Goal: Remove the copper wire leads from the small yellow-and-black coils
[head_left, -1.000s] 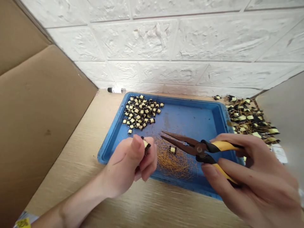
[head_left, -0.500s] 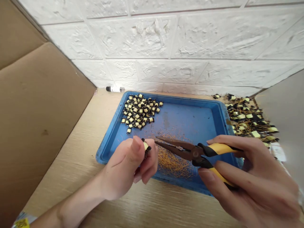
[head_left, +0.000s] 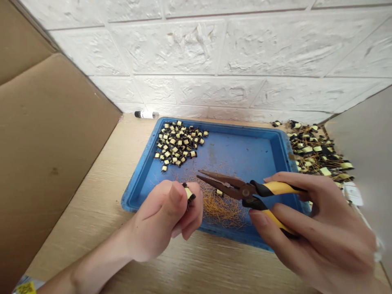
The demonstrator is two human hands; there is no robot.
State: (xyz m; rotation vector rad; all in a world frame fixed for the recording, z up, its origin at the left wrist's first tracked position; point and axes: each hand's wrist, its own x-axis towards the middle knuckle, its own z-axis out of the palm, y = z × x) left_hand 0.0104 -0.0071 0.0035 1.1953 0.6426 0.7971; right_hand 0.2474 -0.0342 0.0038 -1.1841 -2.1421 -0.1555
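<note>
My left hand (head_left: 156,222) is closed around a small transformer (head_left: 189,193) with yellow tape and a black pinned base, the thumb lying along its side. My right hand (head_left: 324,232) grips needle-nose pliers (head_left: 246,191) by their yellow and black handles. The slightly parted jaws point left, their tips just above and right of the held transformer, apart from it. Below the jaws, another transformer (head_left: 218,192) lies on a heap of copper-coloured wire clippings (head_left: 225,211). Both hands are over the front of a blue tray (head_left: 248,153).
Trimmed-looking transformers (head_left: 176,143) are piled in the tray's back left corner. Right of the tray lies a heap of transformers with long wires (head_left: 318,153). A small bottle (head_left: 147,114) lies by the white brick wall (head_left: 183,49). Cardboard (head_left: 55,126) stands at left.
The pliers' tips have moved slightly up and left relative to my left hand. A transformer on the wire clippings now shows below the jaws. My left hand keeps its hold.
</note>
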